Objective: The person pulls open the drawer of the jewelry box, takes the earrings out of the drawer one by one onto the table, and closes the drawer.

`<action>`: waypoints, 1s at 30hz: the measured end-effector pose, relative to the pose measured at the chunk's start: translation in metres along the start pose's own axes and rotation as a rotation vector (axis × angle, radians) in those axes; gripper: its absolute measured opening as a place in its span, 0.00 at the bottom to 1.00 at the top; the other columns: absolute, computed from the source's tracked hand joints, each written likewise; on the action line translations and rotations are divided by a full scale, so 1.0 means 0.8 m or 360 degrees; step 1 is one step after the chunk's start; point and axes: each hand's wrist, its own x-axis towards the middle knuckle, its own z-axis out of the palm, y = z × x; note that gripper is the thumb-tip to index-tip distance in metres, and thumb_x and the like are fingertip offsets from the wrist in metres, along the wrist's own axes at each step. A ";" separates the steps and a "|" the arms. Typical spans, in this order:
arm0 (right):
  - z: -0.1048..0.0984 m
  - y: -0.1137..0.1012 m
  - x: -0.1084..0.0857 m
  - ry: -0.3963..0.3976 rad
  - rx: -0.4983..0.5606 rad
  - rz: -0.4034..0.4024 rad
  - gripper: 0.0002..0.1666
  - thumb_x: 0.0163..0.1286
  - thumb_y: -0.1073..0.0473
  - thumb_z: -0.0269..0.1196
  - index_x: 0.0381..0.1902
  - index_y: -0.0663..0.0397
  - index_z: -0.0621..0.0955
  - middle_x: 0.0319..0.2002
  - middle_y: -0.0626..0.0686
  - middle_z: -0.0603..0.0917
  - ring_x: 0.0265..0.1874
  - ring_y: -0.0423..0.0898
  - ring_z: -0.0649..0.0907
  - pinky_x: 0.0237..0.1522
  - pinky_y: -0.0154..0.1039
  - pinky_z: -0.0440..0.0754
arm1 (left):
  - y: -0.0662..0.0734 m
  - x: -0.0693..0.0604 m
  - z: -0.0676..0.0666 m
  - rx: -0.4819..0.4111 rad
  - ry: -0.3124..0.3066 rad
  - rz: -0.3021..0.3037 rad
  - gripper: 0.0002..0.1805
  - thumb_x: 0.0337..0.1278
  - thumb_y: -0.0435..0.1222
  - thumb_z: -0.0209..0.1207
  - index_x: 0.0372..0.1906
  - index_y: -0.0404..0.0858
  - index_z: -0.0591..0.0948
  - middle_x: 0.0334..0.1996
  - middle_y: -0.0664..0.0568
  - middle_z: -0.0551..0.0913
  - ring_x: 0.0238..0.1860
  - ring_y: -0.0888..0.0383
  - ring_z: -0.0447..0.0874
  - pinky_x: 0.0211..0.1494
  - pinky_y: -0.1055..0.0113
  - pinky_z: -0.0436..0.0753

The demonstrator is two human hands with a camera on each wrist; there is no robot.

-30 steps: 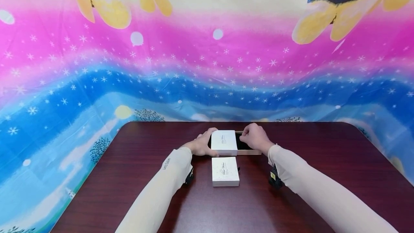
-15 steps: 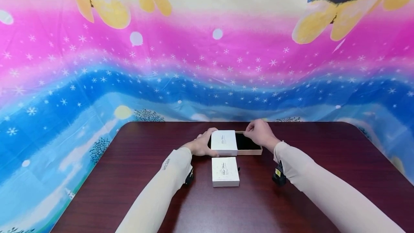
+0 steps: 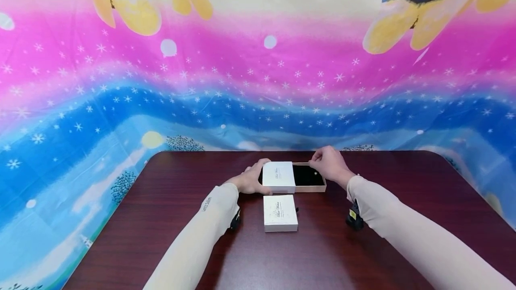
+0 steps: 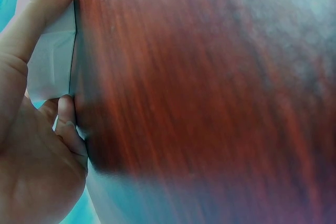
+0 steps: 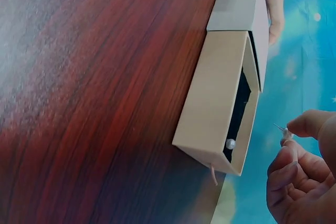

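A white slide-out jewelry box lies near the table's far edge. My left hand (image 3: 251, 179) grips the left end of its sleeve (image 3: 278, 176), thumb along the near side. Pulled out to the right is the cream drawer (image 5: 212, 87), which has a black lining (image 3: 303, 176). One pearl (image 5: 230, 144) sits on the lining near the drawer's outer end. Just beyond that end, my right hand (image 3: 330, 164) pinches a small stud earring (image 5: 285, 131) between thumb and forefinger, its thin post pointing out. The earring is too small to make out in the head view.
A second white box (image 3: 280, 213), closed, lies directly in front of the first. Both stand on a dark red wooden table (image 3: 193, 245). A printed cloth (image 3: 258, 79) hangs behind the table's far edge.
My right hand has moved from over the drawer to its far right corner, rising slightly and uncovering the black lining and the pearl. My left hand and the boxes have stayed put.
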 end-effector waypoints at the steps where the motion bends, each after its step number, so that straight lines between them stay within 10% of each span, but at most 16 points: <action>1: -0.001 0.001 0.000 0.0008 0.0000 -0.0001 0.13 0.71 0.60 0.60 0.35 0.64 0.87 0.27 0.59 0.87 0.18 0.42 0.77 0.34 0.40 0.76 | -0.001 0.000 0.000 0.0001 -0.0001 0.0002 0.58 0.48 0.45 0.75 0.79 0.53 0.49 0.70 0.49 0.66 0.68 0.46 0.62 0.72 0.47 0.63; 16: -0.022 0.025 -0.004 0.0113 -0.0030 0.0064 0.13 0.70 0.57 0.60 0.37 0.61 0.87 0.47 0.64 0.88 0.30 0.46 0.83 0.42 0.45 0.80 | 0.012 -0.011 -0.005 -0.0029 0.0008 0.0029 0.56 0.49 0.45 0.75 0.78 0.49 0.52 0.70 0.46 0.66 0.67 0.44 0.62 0.71 0.45 0.64; 23: -0.030 0.037 -0.007 0.0145 -0.0045 0.0066 0.13 0.68 0.58 0.60 0.35 0.63 0.87 0.29 0.53 0.87 0.26 0.45 0.78 0.38 0.40 0.75 | 0.012 -0.012 -0.005 -0.0019 -0.0005 0.0018 0.57 0.50 0.45 0.74 0.79 0.49 0.50 0.70 0.47 0.66 0.68 0.45 0.61 0.72 0.46 0.63; 30: -0.035 0.049 -0.011 0.0144 -0.0055 0.0110 0.15 0.68 0.56 0.61 0.38 0.64 0.87 0.33 0.57 0.88 0.28 0.46 0.79 0.40 0.44 0.78 | 0.015 -0.014 -0.007 -0.0032 0.0013 0.0030 0.57 0.48 0.45 0.76 0.78 0.48 0.52 0.69 0.47 0.67 0.68 0.45 0.62 0.72 0.46 0.64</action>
